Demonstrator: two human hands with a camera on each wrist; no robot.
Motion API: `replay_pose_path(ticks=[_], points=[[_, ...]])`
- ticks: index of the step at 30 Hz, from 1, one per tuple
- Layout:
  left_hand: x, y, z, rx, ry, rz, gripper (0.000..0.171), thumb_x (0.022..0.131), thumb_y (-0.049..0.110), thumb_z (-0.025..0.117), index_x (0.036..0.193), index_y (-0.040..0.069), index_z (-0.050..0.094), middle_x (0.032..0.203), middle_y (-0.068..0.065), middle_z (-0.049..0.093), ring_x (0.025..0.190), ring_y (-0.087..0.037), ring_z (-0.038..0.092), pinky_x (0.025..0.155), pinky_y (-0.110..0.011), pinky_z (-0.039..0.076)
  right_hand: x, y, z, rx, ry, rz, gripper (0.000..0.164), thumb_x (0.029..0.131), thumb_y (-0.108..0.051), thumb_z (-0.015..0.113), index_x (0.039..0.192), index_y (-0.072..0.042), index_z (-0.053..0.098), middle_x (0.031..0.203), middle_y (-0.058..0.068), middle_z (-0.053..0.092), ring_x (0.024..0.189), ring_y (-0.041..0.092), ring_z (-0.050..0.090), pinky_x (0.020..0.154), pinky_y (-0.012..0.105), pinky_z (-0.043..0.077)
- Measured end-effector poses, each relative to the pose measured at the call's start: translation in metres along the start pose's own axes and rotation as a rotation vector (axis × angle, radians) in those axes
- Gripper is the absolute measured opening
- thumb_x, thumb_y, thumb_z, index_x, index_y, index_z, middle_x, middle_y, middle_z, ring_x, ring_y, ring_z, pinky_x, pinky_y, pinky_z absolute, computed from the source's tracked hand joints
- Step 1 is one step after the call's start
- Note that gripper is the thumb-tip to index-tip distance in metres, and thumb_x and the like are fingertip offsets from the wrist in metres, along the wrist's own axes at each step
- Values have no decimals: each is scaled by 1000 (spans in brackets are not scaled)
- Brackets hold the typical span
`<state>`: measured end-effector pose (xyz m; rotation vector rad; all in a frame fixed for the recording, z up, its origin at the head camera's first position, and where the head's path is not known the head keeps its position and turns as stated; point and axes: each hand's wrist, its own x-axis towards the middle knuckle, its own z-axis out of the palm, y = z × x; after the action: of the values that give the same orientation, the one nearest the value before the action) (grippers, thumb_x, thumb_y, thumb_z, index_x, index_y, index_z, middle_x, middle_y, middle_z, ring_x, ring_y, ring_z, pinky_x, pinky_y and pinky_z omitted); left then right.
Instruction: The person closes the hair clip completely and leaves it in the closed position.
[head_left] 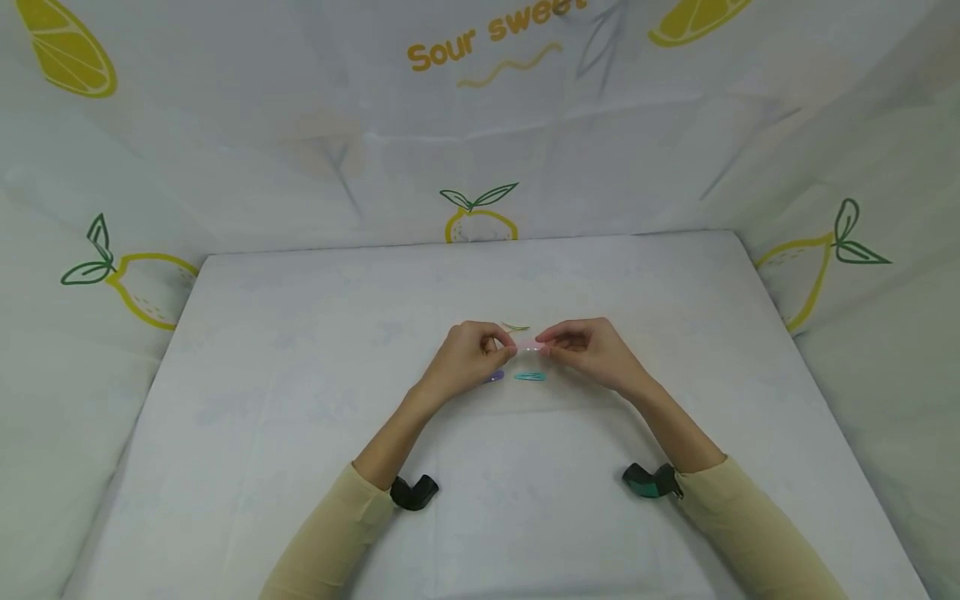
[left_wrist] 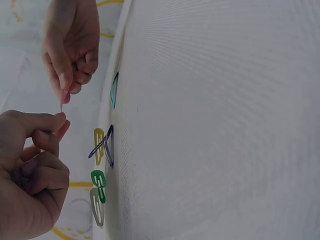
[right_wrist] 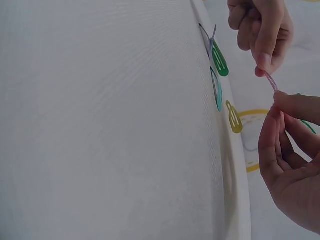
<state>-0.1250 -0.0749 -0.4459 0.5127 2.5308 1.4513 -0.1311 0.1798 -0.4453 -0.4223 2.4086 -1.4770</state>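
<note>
White counter [head_left: 277,350] below, our left grip [head_left: 467,358] and right grip [head_left: 594,352] pinch the pink clip [head_left: 529,345]; pulling unevenly, we could drop it.

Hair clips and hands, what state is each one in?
Pink clip: held up off the table.
Left hand: pinching one end of it.
Right hand: pinching its other end.
Purple clip: spread open, on the table.
Teal clip: on the table, unclear if open.
Yellow clip: on the table, unclear if open.
Green clip: on the table, unclear if open.
Pale clip: on the table, unclear if open.
</note>
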Motion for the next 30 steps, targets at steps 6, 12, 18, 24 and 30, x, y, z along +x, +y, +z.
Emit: replay_pose_path(ticks=[6,12,18,24,30], points=[[1,-1,1,51,-26,-18,8,98,11,75,99,6,81,59,5,54,52,-4,42,51,-20,31,2,1,1,-41,-18,7,17,98,-7,78,114,-1,80,100,17,79,86,16,70,76,17,56],[2,-2,4,95,-36,-40,8,98,11,75,99,8,82,60,5,56,53,-4,43,52,-20,32,2,1,2,-29,-44,-7,15,97,-4,77,111,1,79,98,17,78,85,16,71,78,16,56],[2,-2,4,118,-61,-61,9,98,12,74,98,7,82,62,5,55,55,-5,43,53,-20,32,4,5,2,-70,-66,-7,13,95,-4,79,108,0,80,96,14,77,83,15,68,77,17,55],[3,-4,6,152,-76,-71,8,97,12,75,97,7,82,62,6,54,56,-4,43,54,-20,32,5,8,2,-92,-101,5,14,95,-7,81,107,-1,81,94,10,77,82,14,67,77,18,54],[4,-4,7,185,-90,-95,8,96,13,76,97,8,81,63,7,52,57,-5,42,54,-22,31,7,6,1,-94,-133,27,13,94,-4,80,107,0,80,92,9,75,80,14,66,76,18,54]])
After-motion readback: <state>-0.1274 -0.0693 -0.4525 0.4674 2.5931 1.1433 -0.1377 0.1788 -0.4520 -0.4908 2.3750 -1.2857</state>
